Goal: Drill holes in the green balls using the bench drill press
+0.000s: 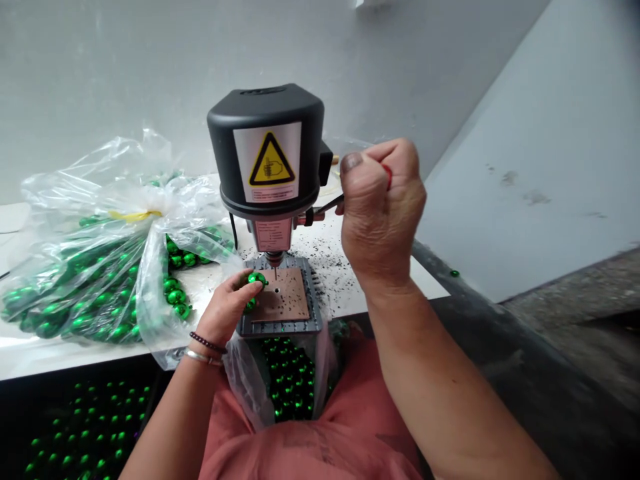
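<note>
A shiny green plastic-looking ball [257, 278] is pinched in my left hand [229, 308], near the rear-left corner of a flat brown board [291, 301], beside a thin drill bit [275, 273]. My right hand [381, 217] grips the black drill press [265, 120]'s lever [329, 204]. I judge this positioning, calling for fingertips clear of the bit.

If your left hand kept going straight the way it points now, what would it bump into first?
Probably the drill bit or the chuck just above it, with the green ball in the left hand leading. Depth is hard to judge here.
</note>
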Tool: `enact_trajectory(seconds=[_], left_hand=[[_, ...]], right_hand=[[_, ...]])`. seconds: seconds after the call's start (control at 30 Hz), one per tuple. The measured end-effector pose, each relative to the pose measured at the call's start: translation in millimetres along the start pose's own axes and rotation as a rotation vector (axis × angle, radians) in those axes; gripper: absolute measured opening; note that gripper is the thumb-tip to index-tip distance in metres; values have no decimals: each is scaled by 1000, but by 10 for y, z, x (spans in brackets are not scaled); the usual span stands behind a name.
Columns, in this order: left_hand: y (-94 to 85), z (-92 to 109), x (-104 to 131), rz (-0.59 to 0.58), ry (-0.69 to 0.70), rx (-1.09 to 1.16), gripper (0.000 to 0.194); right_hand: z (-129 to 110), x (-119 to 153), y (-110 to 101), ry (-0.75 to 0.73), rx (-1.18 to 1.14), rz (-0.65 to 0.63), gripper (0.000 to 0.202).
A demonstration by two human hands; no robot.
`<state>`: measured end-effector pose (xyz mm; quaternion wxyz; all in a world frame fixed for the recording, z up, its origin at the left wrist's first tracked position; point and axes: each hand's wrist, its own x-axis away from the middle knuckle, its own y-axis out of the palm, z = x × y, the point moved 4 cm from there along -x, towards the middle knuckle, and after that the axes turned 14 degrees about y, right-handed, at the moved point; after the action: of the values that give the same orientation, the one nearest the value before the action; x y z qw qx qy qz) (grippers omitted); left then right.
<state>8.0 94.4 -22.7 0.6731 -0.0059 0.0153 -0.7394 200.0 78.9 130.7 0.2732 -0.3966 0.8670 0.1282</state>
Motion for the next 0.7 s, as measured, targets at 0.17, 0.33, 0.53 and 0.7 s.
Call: enact_trajectory(seconds=[0.17,0.33,0.53,0.7], left_hand=[[111,-24,-58,-90,114,-445,44],[203,45,-95,-99,266,-854,41],[287,32,-107,-141,381,-964,40],[255,-35,-103,-164,394,-953,43]], right_hand=[[-28,15,-21,-3,-4,-8,24],[-56,35,-38,-37,-11,-6,22],[-49,35,-41,-37,-12,-3,21],[-38,40,-41,-23,3,-8,23]])
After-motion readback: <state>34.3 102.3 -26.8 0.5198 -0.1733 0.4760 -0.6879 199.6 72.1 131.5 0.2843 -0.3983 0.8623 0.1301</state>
